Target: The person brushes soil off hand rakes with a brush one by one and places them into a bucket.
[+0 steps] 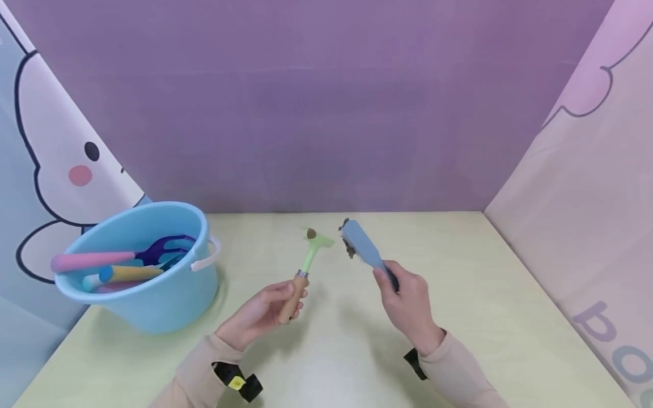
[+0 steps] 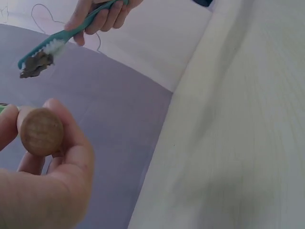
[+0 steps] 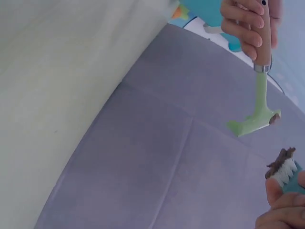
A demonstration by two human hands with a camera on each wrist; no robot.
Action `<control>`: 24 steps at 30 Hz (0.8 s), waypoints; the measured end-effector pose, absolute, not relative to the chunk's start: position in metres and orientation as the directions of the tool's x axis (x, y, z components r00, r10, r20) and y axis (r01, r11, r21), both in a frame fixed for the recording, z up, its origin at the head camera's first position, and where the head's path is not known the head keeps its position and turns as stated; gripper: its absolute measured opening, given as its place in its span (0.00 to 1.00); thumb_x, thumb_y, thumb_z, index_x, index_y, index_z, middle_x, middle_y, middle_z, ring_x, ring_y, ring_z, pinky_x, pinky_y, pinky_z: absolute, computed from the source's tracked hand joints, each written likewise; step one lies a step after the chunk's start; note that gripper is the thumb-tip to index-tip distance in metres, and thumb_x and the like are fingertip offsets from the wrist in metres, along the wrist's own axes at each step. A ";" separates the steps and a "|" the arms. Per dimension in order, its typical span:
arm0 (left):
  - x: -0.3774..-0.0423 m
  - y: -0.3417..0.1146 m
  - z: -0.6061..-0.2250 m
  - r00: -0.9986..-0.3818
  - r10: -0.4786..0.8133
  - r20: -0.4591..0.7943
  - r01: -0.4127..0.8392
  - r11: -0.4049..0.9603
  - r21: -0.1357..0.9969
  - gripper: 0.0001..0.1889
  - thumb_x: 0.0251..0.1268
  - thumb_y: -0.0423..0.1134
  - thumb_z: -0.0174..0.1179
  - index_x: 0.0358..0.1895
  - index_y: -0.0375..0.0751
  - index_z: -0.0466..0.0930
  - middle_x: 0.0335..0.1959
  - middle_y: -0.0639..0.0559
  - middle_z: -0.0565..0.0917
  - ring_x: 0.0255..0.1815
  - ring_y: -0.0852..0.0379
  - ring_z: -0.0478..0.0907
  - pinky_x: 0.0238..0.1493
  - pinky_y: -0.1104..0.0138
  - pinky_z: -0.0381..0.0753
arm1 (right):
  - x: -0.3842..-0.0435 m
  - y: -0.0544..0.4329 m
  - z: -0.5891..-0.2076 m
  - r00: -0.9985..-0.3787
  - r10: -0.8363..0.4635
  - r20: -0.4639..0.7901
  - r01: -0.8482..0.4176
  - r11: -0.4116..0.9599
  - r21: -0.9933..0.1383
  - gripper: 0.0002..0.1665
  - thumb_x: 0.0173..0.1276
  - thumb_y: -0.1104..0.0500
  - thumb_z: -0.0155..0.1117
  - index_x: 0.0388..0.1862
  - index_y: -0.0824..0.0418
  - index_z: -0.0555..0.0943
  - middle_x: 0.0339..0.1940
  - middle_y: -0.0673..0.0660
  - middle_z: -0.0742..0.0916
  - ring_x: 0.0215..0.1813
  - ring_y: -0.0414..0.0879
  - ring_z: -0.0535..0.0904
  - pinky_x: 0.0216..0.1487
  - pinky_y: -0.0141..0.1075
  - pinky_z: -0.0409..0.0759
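My left hand [image 1: 257, 314] grips the wooden handle of a small garden hoe [image 1: 309, 260] with a light green, T-shaped head. A brown clump [image 1: 311, 233] clings to one end of that head. In my right hand [image 1: 410, 303] is a blue scrub brush [image 1: 363, 243], held by its dark handle. Its white bristles [image 3: 285, 172] carry brown, mud-like bits [image 2: 36, 64], seen in both wrist views. Brush and hoe are both raised above the table, their heads apart by a small gap. The left wrist view looks onto the butt end of the wooden handle [image 2: 42, 132].
A light blue bucket [image 1: 168, 306] with a white handle [image 1: 206, 258] stands at the table's left. It holds several tools, including a purple fork [image 1: 163, 248] with a pink handle. A purple backdrop [image 1: 326, 130] rises behind the pale table [image 1: 484, 306].
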State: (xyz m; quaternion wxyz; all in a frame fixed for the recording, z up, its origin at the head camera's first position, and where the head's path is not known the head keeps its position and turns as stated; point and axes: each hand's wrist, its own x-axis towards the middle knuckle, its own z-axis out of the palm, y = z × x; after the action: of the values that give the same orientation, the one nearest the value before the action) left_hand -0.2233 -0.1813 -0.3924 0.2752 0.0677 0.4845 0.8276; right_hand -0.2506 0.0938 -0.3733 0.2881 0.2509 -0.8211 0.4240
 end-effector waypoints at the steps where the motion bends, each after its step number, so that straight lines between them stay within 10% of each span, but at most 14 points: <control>1: -0.223 -0.180 -0.393 -0.830 0.540 -0.142 -0.404 -0.404 0.821 0.13 0.72 0.39 0.41 0.51 0.46 0.74 0.40 0.56 0.78 0.37 0.63 0.76 0.41 0.73 0.77 | -0.252 0.091 -0.372 -0.696 -0.158 0.700 -0.668 0.501 -0.550 0.03 0.62 0.67 0.60 0.33 0.66 0.80 0.13 0.46 0.72 0.14 0.30 0.61 0.15 0.23 0.62; 24: -0.216 -0.163 -0.392 -0.784 0.614 -0.091 -0.454 -0.468 0.758 0.13 0.70 0.40 0.45 0.53 0.42 0.71 0.40 0.55 0.76 0.36 0.63 0.76 0.41 0.74 0.76 | -0.250 0.046 -0.369 -0.590 -0.142 0.795 -0.743 0.481 -0.465 0.05 0.60 0.65 0.61 0.31 0.69 0.79 0.11 0.48 0.71 0.13 0.31 0.59 0.15 0.21 0.59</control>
State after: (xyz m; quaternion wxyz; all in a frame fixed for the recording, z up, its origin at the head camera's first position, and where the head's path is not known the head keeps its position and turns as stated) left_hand -0.2162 -0.1630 -0.3923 0.3136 0.0974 0.4096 0.8511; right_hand -0.2505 0.0459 -0.3690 0.3542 0.2822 -0.7843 0.4239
